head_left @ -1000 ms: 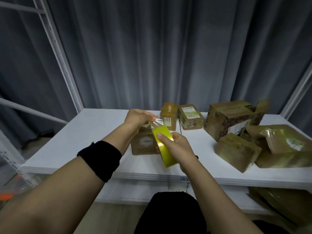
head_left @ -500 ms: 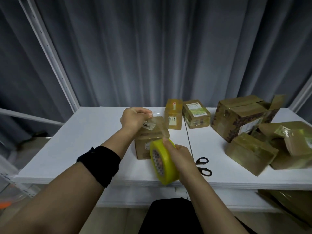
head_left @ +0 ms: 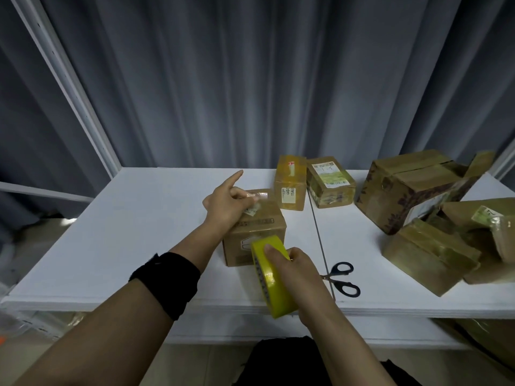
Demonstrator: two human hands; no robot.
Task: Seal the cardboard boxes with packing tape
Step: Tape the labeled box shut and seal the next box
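Tape end (head_left: 260, 195) sits pinned on box (head_left: 256, 235) under left hand (head_left: 225, 204), fingers curled, index straight; right hand (head_left: 301, 274) grips roll (head_left: 274, 277) just nearer, best pulled taut, centred.

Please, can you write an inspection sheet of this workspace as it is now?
Surface: white table.
Job's things: small box in front; yellow tape roll at its near side; scissors to the right.
Clutter: more boxes at back and right.
Hands: left hand rests on box top, grip unclear; right hand grips tape roll.
Cables: nothing seen.
Surroundings: grey curtain, white frame.
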